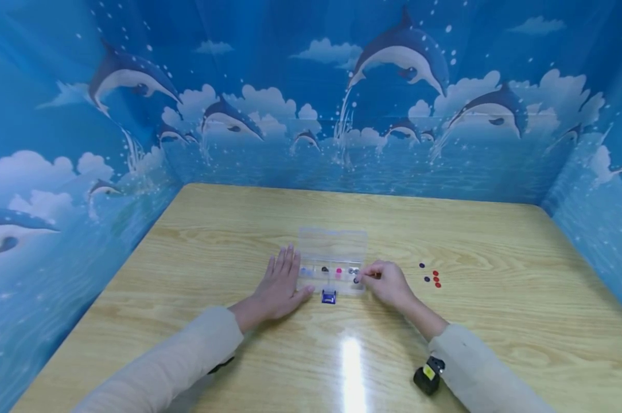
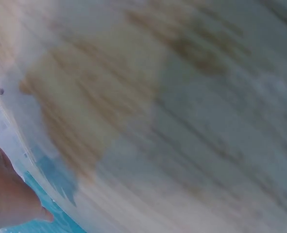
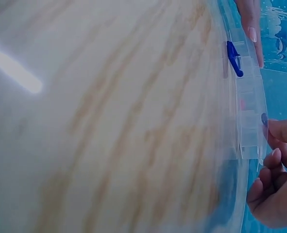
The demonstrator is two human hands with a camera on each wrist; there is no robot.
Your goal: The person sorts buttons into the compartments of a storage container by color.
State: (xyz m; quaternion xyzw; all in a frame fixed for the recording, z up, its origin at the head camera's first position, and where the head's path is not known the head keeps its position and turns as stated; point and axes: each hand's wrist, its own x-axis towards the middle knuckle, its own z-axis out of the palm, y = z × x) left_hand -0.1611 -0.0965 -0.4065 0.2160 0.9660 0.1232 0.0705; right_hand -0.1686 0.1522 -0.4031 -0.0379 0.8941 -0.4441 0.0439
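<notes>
A clear plastic divided box (image 1: 318,285) lies on the table with its transparent lid (image 1: 333,244) raised toward the back and a blue latch (image 1: 329,296) at the front. Its compartments hold small discs: pale blue, black (image 1: 325,269), pink (image 1: 339,271) and dark ones. My left hand (image 1: 280,287) rests with straight fingers along the box's left side. At the right end, my right hand (image 1: 388,282) pinches a small dark blue button-like disc (image 3: 264,119) between thumb and forefinger, over the box's edge. In the left wrist view, only part of the left hand (image 2: 12,196) shows.
To the right of the box lie several loose red discs (image 1: 436,279) and two dark blue discs (image 1: 427,279) on the wooden table (image 1: 228,223). A dolphin-print curtain (image 1: 290,143) stands around the table. A black wrist device (image 1: 427,378) hangs under the right sleeve.
</notes>
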